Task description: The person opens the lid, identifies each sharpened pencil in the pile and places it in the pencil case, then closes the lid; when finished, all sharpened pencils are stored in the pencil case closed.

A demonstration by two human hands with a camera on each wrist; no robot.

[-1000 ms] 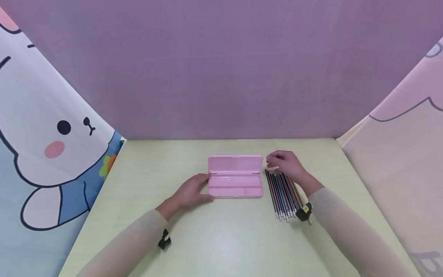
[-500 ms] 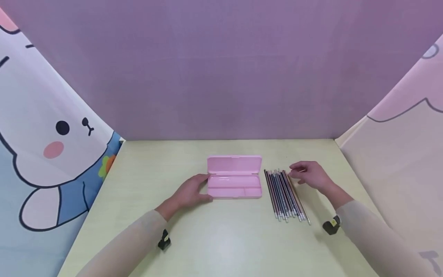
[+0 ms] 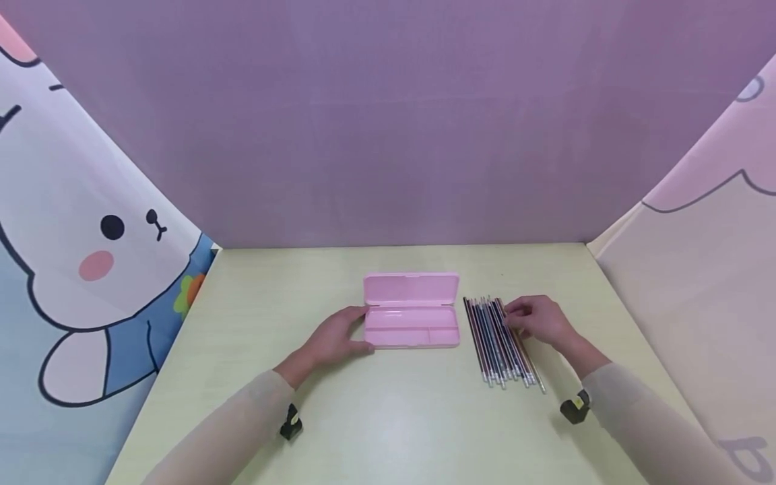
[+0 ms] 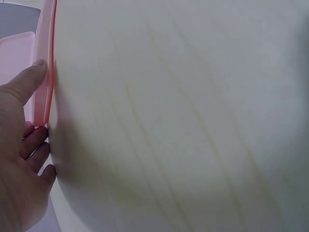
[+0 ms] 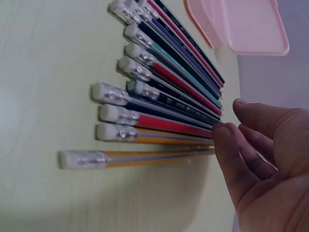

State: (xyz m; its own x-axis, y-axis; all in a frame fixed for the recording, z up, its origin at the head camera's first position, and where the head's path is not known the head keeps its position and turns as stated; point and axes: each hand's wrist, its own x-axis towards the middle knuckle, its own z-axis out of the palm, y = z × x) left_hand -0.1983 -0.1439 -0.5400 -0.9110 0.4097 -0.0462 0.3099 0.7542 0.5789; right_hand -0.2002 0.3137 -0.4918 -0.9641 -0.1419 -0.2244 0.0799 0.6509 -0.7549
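Note:
A pink pencil case lies with its lid raised, its compartments holding nothing. My left hand grips the case's left end; in the left wrist view the thumb presses its front wall and the other fingers bend at the end. To the right of the case lie several pencils side by side, white eraser ends toward me. My right hand is over the far end of the rightmost pencils. Its thumb and index finger are parted, with the index fingertip right at the red and yellow pencils.
Both things lie on a pale wood-grain table. A purple cloth wall rises at the table's back edge. Printed cloth panels stand at left and right. The outermost yellow pencil lies slightly apart from the others.
My right hand has moved from above the left pencils' tips to the right, then lowered toward the rightmost ones. My left hand has stayed on the case.

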